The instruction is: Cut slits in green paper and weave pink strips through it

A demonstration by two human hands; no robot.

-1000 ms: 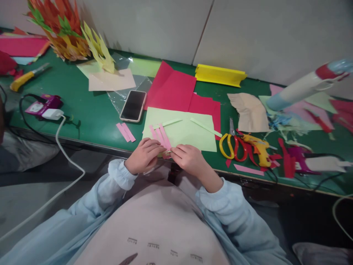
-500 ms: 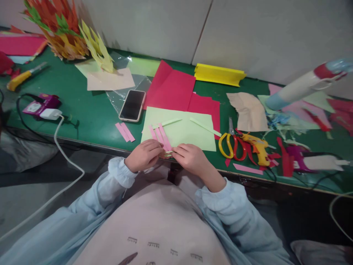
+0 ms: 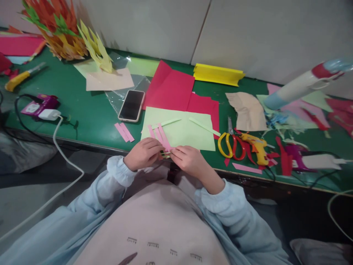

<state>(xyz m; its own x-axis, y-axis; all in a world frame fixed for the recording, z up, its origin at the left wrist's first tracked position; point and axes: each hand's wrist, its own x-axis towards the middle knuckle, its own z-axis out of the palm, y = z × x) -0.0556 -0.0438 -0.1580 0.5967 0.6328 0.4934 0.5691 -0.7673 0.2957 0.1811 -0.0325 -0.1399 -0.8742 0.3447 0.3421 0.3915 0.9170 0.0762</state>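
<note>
My left hand (image 3: 145,152) and my right hand (image 3: 187,161) meet at the table's near edge, fingers pinched on woven paper strips. Several pink paper strips (image 3: 163,137) run up from between my fingertips onto a pale green paper sheet (image 3: 187,129). A pale green strip (image 3: 166,154) crosses them between the two hands; its ends are hidden by my fingers. Another green strip (image 3: 171,121) lies across the upper ends of the pink strips. A third green strip (image 3: 204,127) rests loose on the right of the sheet.
Scissors (image 3: 230,141) and a yellow glue gun (image 3: 257,147) lie right of the sheet. A phone (image 3: 132,105) and two pink strips (image 3: 124,132) are at left. Red paper (image 3: 171,88) lies behind. A bottle (image 3: 300,86) leans at far right; a yellow cutter (image 3: 22,78) lies far left.
My right fingers have shifted slightly, and a little more of the green strip shows between my hands. The whole view has moved very slightly; the other things lie as before.
</note>
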